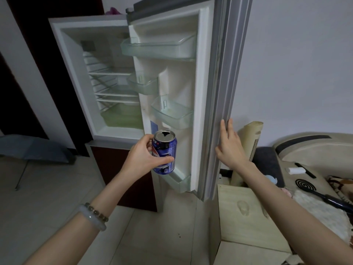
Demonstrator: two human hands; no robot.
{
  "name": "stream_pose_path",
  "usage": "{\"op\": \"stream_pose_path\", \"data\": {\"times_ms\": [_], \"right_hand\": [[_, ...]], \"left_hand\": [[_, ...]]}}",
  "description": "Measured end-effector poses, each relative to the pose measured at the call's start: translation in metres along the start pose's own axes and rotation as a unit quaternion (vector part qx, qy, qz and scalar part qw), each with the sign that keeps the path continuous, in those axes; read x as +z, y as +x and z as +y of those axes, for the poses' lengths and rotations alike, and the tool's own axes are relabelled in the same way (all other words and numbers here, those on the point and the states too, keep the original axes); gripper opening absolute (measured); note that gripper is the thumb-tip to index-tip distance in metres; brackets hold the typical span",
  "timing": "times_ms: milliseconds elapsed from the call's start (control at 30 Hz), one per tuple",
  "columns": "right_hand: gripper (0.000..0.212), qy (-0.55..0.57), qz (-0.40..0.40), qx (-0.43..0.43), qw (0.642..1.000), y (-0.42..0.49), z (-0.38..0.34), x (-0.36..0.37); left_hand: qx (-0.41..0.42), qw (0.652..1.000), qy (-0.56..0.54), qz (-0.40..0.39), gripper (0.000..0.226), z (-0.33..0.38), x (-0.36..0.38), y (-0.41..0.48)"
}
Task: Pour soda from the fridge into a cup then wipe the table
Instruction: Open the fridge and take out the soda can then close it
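My left hand [146, 156] grips a blue soda can [165, 152], upright, its tab hole open on top, in front of the lower door shelves. The fridge [76, 73] stands open, its wire shelves bare and a green drawer at the bottom. My right hand [229, 145] lies flat with fingers apart against the outer edge of the open fridge door [219, 92]. A clear plastic cup [243, 207] lies on the small pale wooden table [238, 232] at the lower right.
Clear door bins [172, 111] line the door's inside. A folded dark umbrella [32, 148] lies on the tiled floor at left. Beside the table, a sofa [305, 148] holds a black handled tool, a mosquito coil and a white fluffy cloth [324, 213].
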State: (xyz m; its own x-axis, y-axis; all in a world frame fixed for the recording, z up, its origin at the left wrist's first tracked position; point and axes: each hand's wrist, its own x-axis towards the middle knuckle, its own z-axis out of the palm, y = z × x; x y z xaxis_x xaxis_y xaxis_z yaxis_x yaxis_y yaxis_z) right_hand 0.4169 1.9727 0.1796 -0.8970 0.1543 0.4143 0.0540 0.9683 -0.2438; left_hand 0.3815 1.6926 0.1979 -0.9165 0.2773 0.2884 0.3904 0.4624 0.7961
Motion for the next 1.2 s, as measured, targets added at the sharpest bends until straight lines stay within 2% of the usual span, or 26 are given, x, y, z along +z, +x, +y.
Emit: {"op": "stream_pose_path", "data": {"times_ms": [267, 400, 533, 767, 967, 1200], "right_hand": [[0.082, -0.005, 0.012, -0.039, 0.999, -0.011, -0.015, 0.003], [0.076, -0.033, 0.021, -0.105, 0.994, -0.024, -0.02, 0.005], [0.073, -0.079, 0.023, -0.193, 0.978, -0.033, -0.029, 0.007], [0.079, -0.152, 0.058, -0.334, 0.929, -0.032, -0.072, 0.023], [0.071, -0.185, 0.12, -0.423, 0.879, -0.018, -0.131, 0.041], [0.058, -0.207, 0.158, -0.513, 0.818, 0.009, -0.22, 0.066]], "left_hand": [[0.002, 1.0, -0.003, -0.001, 0.077, -0.001, -0.002, -0.01], [0.001, 1.0, -0.002, 0.008, 0.077, -0.003, -0.005, -0.019], [0.013, 1.0, 0.006, 0.024, 0.066, -0.006, -0.01, -0.033], [0.015, 0.998, 0.037, 0.056, 0.063, -0.027, -0.033, -0.065], [-0.028, 0.992, 0.045, 0.112, 0.068, -0.054, -0.068, -0.088], [-0.069, 0.98, 0.056, 0.181, 0.063, -0.096, -0.132, -0.101]]}}
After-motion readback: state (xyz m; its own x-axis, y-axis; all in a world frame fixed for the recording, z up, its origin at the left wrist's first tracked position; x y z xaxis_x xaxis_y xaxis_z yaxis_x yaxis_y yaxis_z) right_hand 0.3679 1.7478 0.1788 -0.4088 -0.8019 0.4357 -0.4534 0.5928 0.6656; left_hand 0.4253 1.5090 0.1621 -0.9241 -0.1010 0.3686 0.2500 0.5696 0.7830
